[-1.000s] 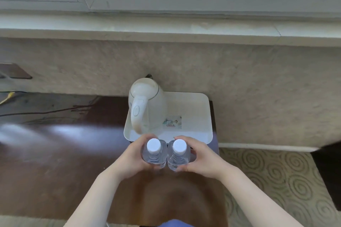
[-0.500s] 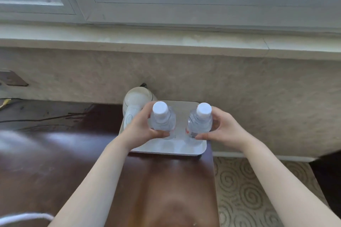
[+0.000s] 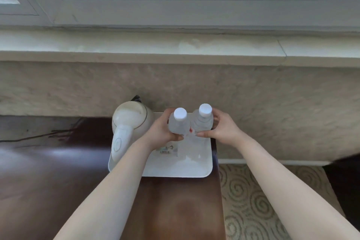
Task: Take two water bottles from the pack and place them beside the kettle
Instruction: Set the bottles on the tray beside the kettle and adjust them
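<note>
Two clear water bottles with white caps stand side by side over the back of a white tray (image 3: 187, 167). My left hand (image 3: 161, 130) grips the left bottle (image 3: 178, 123). My right hand (image 3: 222, 129) grips the right bottle (image 3: 202, 121). The two bottles touch each other. Just left of them on the same tray stands a white electric kettle (image 3: 130, 122), handle toward me. I cannot tell whether the bottle bases rest on the tray. The pack is not in view.
The tray sits at the right end of a dark brown wooden table (image 3: 58, 181), against a beige wall under a window sill (image 3: 175, 45). A small card (image 3: 168, 149) lies on the tray. Patterned carpet (image 3: 259, 200) is to the right. A cable (image 3: 35, 137) runs along the table's back.
Both hands have carried the bottles forward from the table's near edge over the tray, then brought them together beside the kettle. The bottles were apart half a second ago and now touch.
</note>
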